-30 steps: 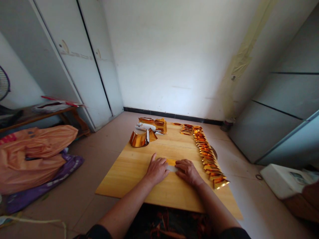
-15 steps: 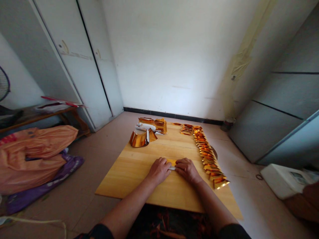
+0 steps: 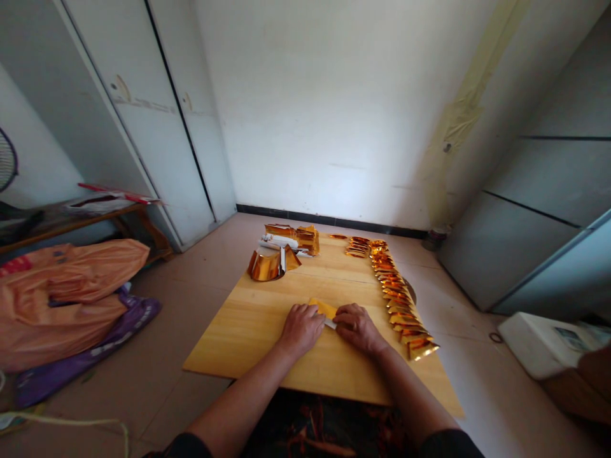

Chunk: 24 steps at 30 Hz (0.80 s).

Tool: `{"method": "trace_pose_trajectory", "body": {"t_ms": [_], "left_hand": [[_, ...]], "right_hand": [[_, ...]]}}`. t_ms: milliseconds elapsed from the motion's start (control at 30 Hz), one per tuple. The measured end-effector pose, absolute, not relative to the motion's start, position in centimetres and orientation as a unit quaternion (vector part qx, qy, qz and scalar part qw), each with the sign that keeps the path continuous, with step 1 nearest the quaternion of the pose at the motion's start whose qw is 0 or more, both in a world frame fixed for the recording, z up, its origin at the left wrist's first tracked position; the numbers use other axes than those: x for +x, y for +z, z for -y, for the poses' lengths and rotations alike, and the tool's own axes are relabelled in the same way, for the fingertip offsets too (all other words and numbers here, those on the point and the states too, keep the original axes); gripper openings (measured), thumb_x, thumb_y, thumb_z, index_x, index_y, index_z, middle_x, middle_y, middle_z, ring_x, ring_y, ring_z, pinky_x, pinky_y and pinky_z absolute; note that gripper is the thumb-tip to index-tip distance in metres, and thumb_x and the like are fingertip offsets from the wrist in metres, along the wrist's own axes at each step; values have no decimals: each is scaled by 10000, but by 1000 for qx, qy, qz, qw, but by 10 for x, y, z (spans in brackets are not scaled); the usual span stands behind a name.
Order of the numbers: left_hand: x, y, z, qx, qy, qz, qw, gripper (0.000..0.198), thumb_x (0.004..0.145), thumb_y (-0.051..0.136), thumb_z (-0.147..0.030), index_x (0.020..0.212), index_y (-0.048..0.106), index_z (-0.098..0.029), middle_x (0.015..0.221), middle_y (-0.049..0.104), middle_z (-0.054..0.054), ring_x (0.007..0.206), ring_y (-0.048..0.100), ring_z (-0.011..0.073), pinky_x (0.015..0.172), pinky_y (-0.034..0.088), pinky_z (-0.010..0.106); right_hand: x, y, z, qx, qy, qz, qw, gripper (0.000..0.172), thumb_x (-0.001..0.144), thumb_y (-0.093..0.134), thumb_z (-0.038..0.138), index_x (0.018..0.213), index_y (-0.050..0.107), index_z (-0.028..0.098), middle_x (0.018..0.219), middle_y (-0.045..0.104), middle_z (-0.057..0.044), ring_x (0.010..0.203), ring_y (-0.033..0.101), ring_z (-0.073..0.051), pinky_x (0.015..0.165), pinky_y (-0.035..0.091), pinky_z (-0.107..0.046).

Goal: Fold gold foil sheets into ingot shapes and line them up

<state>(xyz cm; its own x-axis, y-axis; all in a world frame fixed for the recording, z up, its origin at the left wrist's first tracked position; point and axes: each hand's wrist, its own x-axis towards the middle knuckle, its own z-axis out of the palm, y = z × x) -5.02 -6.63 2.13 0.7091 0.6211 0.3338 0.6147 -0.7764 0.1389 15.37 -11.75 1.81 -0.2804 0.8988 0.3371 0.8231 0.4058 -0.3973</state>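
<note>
Item, one piece of gold paper (image 3: 326,309), with a pale strip along its near edge: we find it on the wooden board (image 3: 248,346), lying at a slant between the two hands, toward the near side. Item, one left hand (image 3: 302,326): bent fingers grasp the paper's left end. Item, one right hand (image 3: 357,326): curled fingers grasp the right end; how firmly either one presses, we cannot tell.

Along the board's right side we list a long row of folded gold pieces (image 3: 395,292), overlapping one another; near its far end, a small cluster (image 3: 358,247) of similar pieces. At the far left we record a curved gold sheet (image 3: 265,268), a white bundle (image 3: 279,242) behind it, and a gold stack (image 3: 308,240) just beside the bundle.

On the floor, well apart from the board, we enter an orange bag (image 3: 95,270) and a purple bag (image 3: 90,356), left; a white box (image 3: 537,346), right.
</note>
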Motion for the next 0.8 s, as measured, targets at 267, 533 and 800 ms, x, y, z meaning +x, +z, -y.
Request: {"method": "trace_pose_trajectory", "body": {"t_ms": [267, 533, 800], "left_hand": [[-54, 20, 69, 926, 185, -329, 11, 204, 826, 562, -233, 1018, 631, -245, 1017, 619, 65, 941, 548, 211, 808, 377, 350], [-55, 21, 72, 928, 196, -318, 12, 141, 831, 531, -188, 948, 600, -224, 960, 611, 49, 904, 561, 194, 889, 356, 380], [-57, 19, 73, 932, 180, -313, 7, 165, 843, 520, -189, 970, 610, -241, 1022, 610, 59, 962, 561, 205, 968, 314, 437]], "right_hand": [[151, 14, 108, -576, 97, 773, 249, 154, 854, 562, 263, 811, 709, 244, 949, 663, -25, 891, 571, -156, 800, 392, -278], [136, 29, 101, -664, 110, 711, 206, 114, 798, 608, 256, 753, 710, 231, 837, 666, -13, 821, 579, -143, 736, 382, -238], [132, 32, 94, -705, 112, 684, 153, 86, 765, 622, 258, 745, 700, 228, 840, 668, -8, 814, 577, -139, 728, 362, -238]]}}
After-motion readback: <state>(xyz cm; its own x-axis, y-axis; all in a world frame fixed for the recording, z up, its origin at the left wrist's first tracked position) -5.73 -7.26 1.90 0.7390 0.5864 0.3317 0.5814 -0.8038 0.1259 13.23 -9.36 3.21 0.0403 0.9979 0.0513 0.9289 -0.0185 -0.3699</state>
